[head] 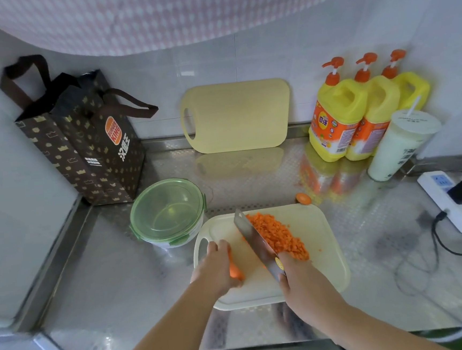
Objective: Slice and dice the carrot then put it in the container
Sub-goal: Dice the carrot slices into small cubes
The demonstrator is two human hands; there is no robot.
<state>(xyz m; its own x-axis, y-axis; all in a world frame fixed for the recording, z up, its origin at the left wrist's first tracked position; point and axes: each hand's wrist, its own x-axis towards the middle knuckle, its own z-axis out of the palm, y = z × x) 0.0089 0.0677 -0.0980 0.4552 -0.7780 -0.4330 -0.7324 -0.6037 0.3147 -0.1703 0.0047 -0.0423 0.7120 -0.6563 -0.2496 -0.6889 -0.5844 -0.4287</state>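
Since the head view is the only one, everything here rests on it. The left hand (218, 262) curls over the last uncut piece of carrot (235, 270) and pins it to the near left part of the board (323, 250). I take that hold as a way to stop the round piece rolling under the blade. The right hand (297, 278) is clenched round the handle of the knife (253, 239). Its broad blade slants away across the middle of the board, between the carrot and the dice (278, 236). Whether the edge touches the board I cannot tell.

The dice lie heaped on the far right half of the board, just beside the flat of the blade. That placing looks deliberate, since it leaves bare board on the left for the piece in hand. By my judgement the cutting is nearly done and nothing has gone into the container (167, 212). It stands on the bench (122, 282) just off the board's far left corner, close enough for a short transfer. Its green lid is on and must come off first.

A cut-off end (303, 198) lies on the bench just past the board's far right corner. Along the wall are a bag (87, 142), a leaning spare board (236, 115), three bottles (342, 117) and a cup (400, 146). A power strip (447, 200) lies at the right.
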